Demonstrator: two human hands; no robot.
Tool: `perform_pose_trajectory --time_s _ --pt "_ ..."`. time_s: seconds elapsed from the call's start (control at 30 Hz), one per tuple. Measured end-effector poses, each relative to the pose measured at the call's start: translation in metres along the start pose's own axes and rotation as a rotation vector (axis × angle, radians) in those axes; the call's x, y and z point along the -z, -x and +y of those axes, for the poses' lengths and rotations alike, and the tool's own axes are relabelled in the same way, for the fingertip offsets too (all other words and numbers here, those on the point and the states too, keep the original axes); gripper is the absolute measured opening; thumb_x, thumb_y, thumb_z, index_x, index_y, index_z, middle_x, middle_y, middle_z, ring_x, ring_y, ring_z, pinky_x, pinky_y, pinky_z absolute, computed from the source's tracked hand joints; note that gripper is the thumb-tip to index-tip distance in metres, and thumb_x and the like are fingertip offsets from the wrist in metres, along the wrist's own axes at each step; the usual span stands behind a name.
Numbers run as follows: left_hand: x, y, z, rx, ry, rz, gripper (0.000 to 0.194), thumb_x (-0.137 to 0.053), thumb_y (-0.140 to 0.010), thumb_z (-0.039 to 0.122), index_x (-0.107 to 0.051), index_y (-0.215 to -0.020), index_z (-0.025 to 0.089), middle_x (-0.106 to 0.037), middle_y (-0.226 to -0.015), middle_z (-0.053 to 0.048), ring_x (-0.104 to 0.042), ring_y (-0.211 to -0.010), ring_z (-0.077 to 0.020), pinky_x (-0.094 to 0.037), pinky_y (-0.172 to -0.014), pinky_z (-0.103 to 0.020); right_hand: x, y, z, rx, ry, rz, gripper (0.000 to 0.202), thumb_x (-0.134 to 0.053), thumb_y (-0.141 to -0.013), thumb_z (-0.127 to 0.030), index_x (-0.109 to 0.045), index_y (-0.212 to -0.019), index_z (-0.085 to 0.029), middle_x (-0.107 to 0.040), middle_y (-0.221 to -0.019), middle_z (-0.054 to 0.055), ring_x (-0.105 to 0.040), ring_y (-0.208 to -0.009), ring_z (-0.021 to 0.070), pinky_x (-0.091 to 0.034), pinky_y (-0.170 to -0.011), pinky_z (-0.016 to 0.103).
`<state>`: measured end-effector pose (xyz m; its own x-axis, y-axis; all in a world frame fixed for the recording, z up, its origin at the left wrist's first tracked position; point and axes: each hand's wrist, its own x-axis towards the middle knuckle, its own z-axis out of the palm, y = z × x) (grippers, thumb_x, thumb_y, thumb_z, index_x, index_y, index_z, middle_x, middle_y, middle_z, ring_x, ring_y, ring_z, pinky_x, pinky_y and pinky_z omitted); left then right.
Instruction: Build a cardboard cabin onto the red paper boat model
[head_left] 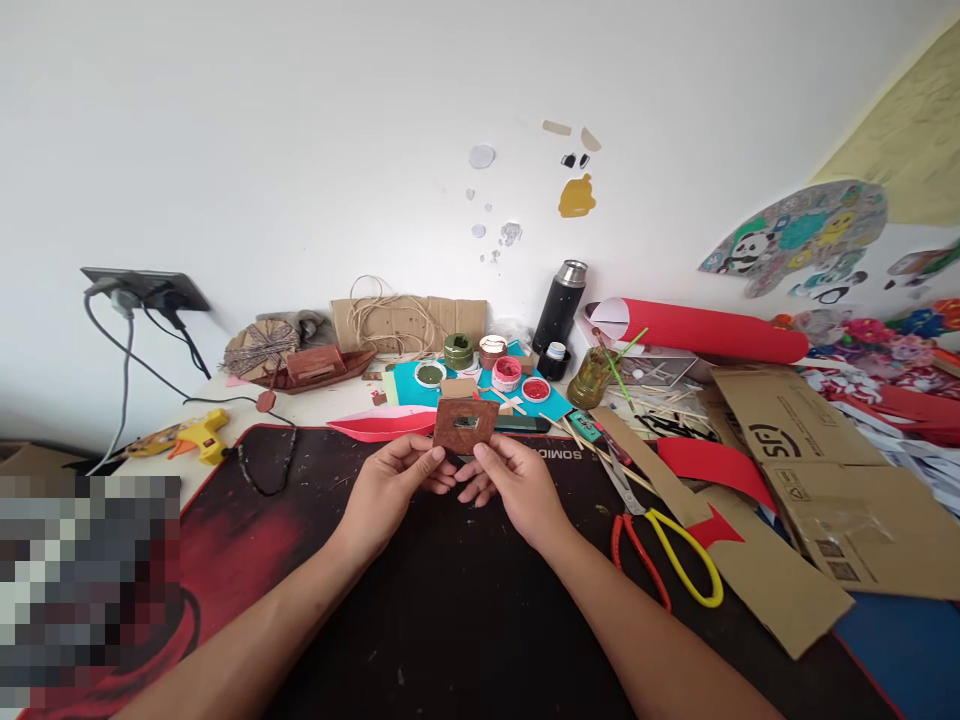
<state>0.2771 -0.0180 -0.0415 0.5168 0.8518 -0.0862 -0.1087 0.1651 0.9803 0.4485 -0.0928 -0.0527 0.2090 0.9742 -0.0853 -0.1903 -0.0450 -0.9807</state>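
Note:
A small brown painted cardboard piece with a rectangular cut-out (pixel 454 438) is held upright above the black desk mat (pixel 442 610). My left hand (pixel 401 485) pinches its lower left corner between thumb and fingers. At the lower right corner, my right hand (pixel 517 485) grips it the same way. Just behind the piece lies a pink-red paper boat shape (pixel 375 425), partly hidden by it. Open paint pots, one of them red (pixel 507 374), stand on a blue sheet (pixel 555 402) farther back.
Scissors with red and yellow handles (pixel 637 510) lie right of my hands, beside cardboard strips (pixel 787 600). A yellow glue gun (pixel 204 437) rests at the left. Behind are a brown model boat (pixel 319 370), a black thermos (pixel 561 305) and a brush jar (pixel 589 385).

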Motion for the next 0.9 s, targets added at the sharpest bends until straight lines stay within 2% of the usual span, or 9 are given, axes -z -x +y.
perform_pose_trajectory --time_s 0.07,0.23,0.63,0.9 --pt "-0.0004 0.0006 0.0003 -0.008 -0.009 -0.008 0.044 -0.088 -0.078 0.057 -0.072 -0.088 0.017 -0.08 -0.078 -0.006 -0.075 -0.067 -0.0201 -0.063 -0.069 -0.033 0.0002 0.0001 0.0 0.008 -0.005 -0.004 0.052 -0.071 -0.089 -0.069 -0.07 -0.104 -0.019 -0.08 -0.084 0.007 -0.077 -0.06 0.0196 -0.053 -0.051 0.025" --pt "-0.0009 0.0018 -0.0013 -0.024 -0.009 -0.036 0.042 -0.085 -0.081 0.057 -0.071 -0.086 0.018 -0.081 -0.08 -0.006 -0.076 -0.068 -0.0194 -0.063 -0.07 -0.032 0.0009 0.0001 -0.0004 0.024 0.02 0.004 0.052 -0.069 -0.089 -0.071 -0.067 -0.09 -0.019 -0.08 -0.078 0.007 -0.076 -0.059 0.0197 -0.053 -0.051 0.026" --pt "-0.0023 0.0025 -0.0033 -0.071 -0.056 -0.001 0.042 -0.085 -0.083 0.057 -0.07 -0.078 0.018 -0.078 -0.074 -0.004 -0.072 -0.064 -0.0173 -0.061 -0.065 -0.03 -0.0031 -0.0007 0.002 0.011 0.055 0.031 0.056 -0.068 -0.089 -0.074 -0.065 -0.075 -0.019 -0.077 -0.067 0.007 -0.073 -0.054 0.0189 -0.052 -0.049 0.026" --pt "0.0 0.0005 -0.0052 -0.091 -0.012 0.013 0.046 -0.087 -0.08 0.055 -0.075 -0.105 0.018 -0.081 -0.086 -0.005 -0.075 -0.074 -0.0194 -0.063 -0.072 -0.032 0.003 0.0004 -0.0021 0.03 -0.005 0.05 0.052 -0.071 -0.089 -0.07 -0.066 -0.084 -0.018 -0.079 -0.076 0.008 -0.077 -0.06 0.0202 -0.053 -0.051 0.025"
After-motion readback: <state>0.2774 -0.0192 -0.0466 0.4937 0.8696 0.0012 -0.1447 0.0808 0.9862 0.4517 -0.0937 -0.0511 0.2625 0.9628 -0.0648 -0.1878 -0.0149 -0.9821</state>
